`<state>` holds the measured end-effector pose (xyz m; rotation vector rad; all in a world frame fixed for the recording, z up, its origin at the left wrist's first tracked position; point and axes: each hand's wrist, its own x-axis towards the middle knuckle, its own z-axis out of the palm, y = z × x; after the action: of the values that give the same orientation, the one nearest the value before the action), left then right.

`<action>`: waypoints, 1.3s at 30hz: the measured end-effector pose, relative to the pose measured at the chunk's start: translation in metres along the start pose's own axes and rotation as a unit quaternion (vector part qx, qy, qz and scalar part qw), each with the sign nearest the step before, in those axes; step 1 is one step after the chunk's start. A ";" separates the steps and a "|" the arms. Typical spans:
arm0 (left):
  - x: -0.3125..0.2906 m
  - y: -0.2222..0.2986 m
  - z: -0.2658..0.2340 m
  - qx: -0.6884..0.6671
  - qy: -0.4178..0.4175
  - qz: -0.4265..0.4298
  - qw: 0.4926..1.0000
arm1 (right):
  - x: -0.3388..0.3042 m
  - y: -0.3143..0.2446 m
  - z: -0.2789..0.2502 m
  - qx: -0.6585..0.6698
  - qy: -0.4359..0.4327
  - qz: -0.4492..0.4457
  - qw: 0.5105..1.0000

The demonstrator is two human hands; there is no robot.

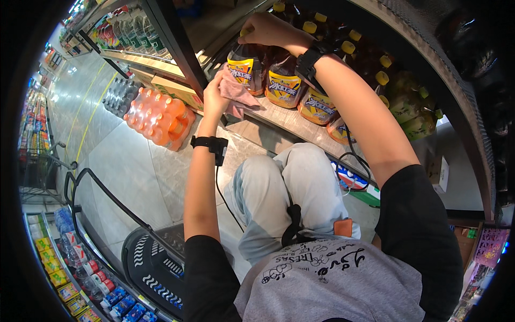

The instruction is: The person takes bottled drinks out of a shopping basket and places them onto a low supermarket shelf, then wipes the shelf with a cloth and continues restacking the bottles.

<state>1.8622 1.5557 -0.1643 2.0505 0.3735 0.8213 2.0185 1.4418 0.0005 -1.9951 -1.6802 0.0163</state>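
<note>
My left hand (pixel 214 95) is closed round a pink cloth (pixel 236 92), which lies against the lower side of a dark drink bottle (pixel 241 70) with an orange and yellow label. At the top of that same bottle, the fingers of my right hand (pixel 263 29) pinch its yellow cap. The bottle stands at the left end of a front row on a wooden shelf (pixel 268 114). Beside it to the right are more bottles of the same kind, among them a nearby bottle (pixel 283 83). My right forearm covers part of the bottles behind.
A dark shelf post (pixel 179 45) rises just left of my hands. On the floor stand a wrapped pack of orange drinks (pixel 160 118) and a dark pack (pixel 122 97). A black cart (pixel 155 268) is at the lower left. Green-labelled bottles (pixel 413 110) stand farther right.
</note>
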 end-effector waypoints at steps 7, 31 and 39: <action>-0.001 0.026 0.010 -0.010 -0.014 -0.002 1.000 | -0.005 -0.005 0.003 -0.029 0.043 -0.031 0.998; 0.031 -0.007 0.008 -0.056 -0.089 0.067 0.992 | 0.001 0.000 0.022 -0.125 0.120 0.076 0.982; 0.036 -0.009 0.001 -0.045 -0.096 0.069 0.992 | 0.000 0.003 0.033 -0.117 0.111 0.035 0.986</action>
<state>1.8904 1.5794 -0.1570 2.0658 0.0853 0.7013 2.0101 1.4538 -0.0292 -2.1361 -1.5269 -0.3808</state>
